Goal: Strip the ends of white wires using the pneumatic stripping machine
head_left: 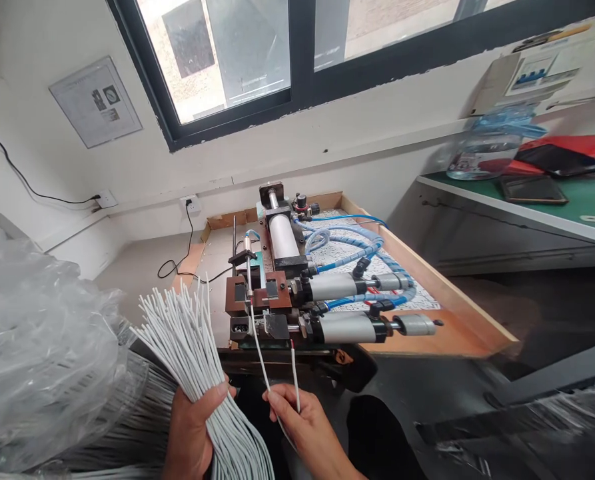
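My left hand (194, 423) is wrapped round a thick bundle of white cables (197, 353), its upper ends fanned out. To its right, my right hand (300, 417) pinches white cable (260, 347) between thumb and fingers. One cable runs from this hand up to the brown clamp block (260, 291) of a pneumatic machine (347, 288). A second cable end (294, 367) stands up from the same hand, with a reddish tip just below the machine's front edge. The cable's tip at the clamp is hidden.
Clear plastic bags (42, 353) and more cables (137, 413) lie at the left. The machine stands on a wood-edged table (457, 310), with blue hoses (372, 250) behind its cylinders. A green shelf (590, 207) at the right holds a bottle (487, 147) and a phone (533, 189).
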A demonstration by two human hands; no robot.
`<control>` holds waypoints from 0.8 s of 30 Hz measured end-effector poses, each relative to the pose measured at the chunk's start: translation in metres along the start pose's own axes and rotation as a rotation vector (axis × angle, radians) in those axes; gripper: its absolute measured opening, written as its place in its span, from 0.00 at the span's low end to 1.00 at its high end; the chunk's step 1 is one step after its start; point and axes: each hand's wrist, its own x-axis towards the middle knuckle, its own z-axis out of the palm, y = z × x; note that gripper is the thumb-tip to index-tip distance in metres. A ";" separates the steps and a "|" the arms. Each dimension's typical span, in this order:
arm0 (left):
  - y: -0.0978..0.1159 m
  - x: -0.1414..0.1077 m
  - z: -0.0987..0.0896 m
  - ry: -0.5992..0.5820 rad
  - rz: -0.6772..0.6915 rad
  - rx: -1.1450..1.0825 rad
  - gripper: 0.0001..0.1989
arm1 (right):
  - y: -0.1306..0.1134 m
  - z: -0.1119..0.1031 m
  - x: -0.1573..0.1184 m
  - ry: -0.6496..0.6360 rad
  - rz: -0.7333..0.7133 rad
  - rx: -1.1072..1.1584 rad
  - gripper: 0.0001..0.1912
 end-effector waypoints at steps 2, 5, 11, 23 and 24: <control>0.000 0.000 0.000 -0.027 0.011 0.000 0.08 | 0.025 -0.010 -0.004 0.027 -0.089 -0.195 0.15; 0.000 -0.002 0.001 -0.062 0.043 0.020 0.08 | 0.071 -0.030 -0.012 0.040 -0.008 -0.615 0.15; 0.001 -0.008 0.005 -0.060 0.066 0.044 0.09 | 0.095 -0.053 -0.011 0.061 0.089 -0.816 0.04; -0.002 -0.013 0.011 -0.089 0.155 0.063 0.11 | -0.060 0.031 0.015 -0.227 -0.261 -0.049 0.11; -0.002 -0.012 0.010 -0.070 0.149 0.058 0.10 | -0.057 0.032 0.015 -0.209 -0.205 0.011 0.11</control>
